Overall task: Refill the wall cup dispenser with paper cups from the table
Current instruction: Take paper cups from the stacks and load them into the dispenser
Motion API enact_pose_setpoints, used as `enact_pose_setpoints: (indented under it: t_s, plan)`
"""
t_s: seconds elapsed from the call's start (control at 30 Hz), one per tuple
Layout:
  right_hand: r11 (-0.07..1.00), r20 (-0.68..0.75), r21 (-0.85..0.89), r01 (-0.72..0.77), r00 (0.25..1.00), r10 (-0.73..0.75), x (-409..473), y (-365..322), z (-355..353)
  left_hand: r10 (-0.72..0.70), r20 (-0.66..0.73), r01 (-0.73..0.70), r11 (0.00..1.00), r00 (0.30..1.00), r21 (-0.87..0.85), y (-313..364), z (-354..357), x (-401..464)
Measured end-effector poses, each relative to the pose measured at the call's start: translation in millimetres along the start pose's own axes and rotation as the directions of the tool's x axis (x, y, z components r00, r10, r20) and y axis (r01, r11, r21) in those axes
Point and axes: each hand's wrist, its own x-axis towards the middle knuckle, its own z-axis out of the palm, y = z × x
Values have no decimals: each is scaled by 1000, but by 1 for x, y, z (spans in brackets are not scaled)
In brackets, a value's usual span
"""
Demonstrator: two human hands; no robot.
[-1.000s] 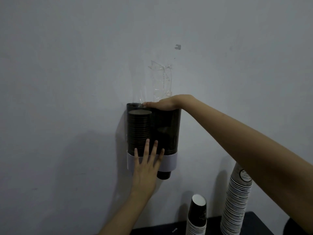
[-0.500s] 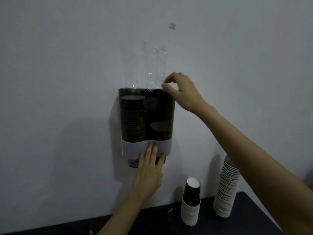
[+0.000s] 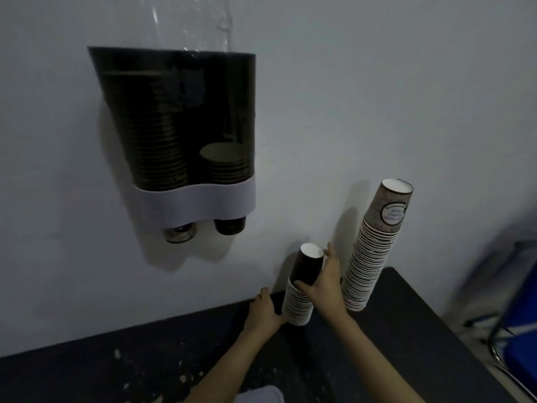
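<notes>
The dark two-tube wall cup dispenser (image 3: 177, 135) with a white band hangs at upper left. Its left tube holds a tall stack of cups; the right tube holds a short stack. A short stack of upside-down paper cups (image 3: 303, 286) stands on the black table (image 3: 145, 359) by the wall. My right hand (image 3: 327, 283) wraps around the upper part of this stack. My left hand (image 3: 263, 311) rests against its base on the left side. A taller stack of cups (image 3: 374, 248) stands just to the right.
A clear plastic sleeve (image 3: 197, 21) sticks up from the dispenser's top. A blue chair with a metal frame (image 3: 520, 309) is at the right beyond the table edge. A white cloth-like thing (image 3: 258, 394) lies at the table's near edge.
Both hands left the dispenser and came down to the short cup stack on the table. The view dropped toward the table.
</notes>
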Motion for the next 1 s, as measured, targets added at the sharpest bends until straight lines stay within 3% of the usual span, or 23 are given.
enact_pose_setpoints:
  t_s: [0.17,0.33,0.43,0.67,0.83,0.93,1.0]
  plan:
    - [992,-68,-115,57,996,-65,2,19,17,-15,37,21,985,999,-171,4,24,27]
    - [997,46,37,-72,996,70,-2,53,37,-41,-31,30,960,999,-279,3,44,32]
    - [993,57,1,-121,991,120,4,65,38,-28,-73,4,951,997,-308,-3,46,32]
    - [995,66,18,-94,993,93,5,63,34,-17,-87,-12,946,996,-323,-5,50,34]
    - [988,0,153,-29,1000,29,12,36,16,3,-73,-24,957,997,-289,-4,51,34]
    - [982,5,189,11,1000,-12,19,18,1,26,-60,-38,976,998,-215,-1,50,34]
    - [975,-5,220,32,999,-32,18,7,-10,32,-126,-51,987,992,-151,2,45,27]
